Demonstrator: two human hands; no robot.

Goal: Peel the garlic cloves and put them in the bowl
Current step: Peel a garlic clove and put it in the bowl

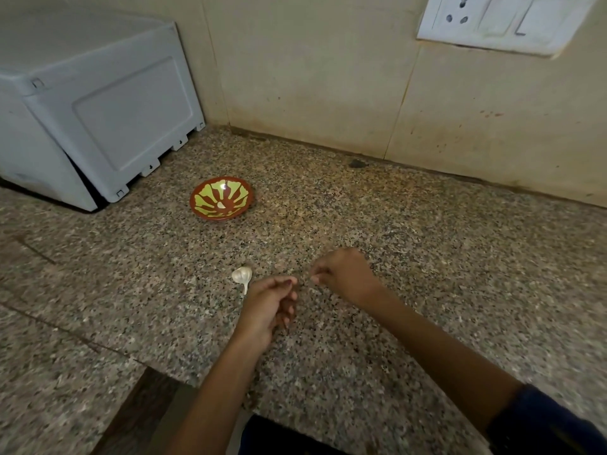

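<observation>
Garlic bulb (242,275) beside curled hands (300,290)

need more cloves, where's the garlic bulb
In the head view, the garlic bulb lies on the counter just left of the left hand, nearer than the bowl.

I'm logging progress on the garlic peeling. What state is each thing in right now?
bowl: upright on the counter, one pale piece that looks like a peeled clove inside.
garlic bulb: lying on the counter, skin on, untouched.
left hand: fingers curled, thumb and fingertips pinched; whatever it holds is too small to tell.
right hand: fingertips pinched, contents unclear.
wall switches: position unclear.
</observation>
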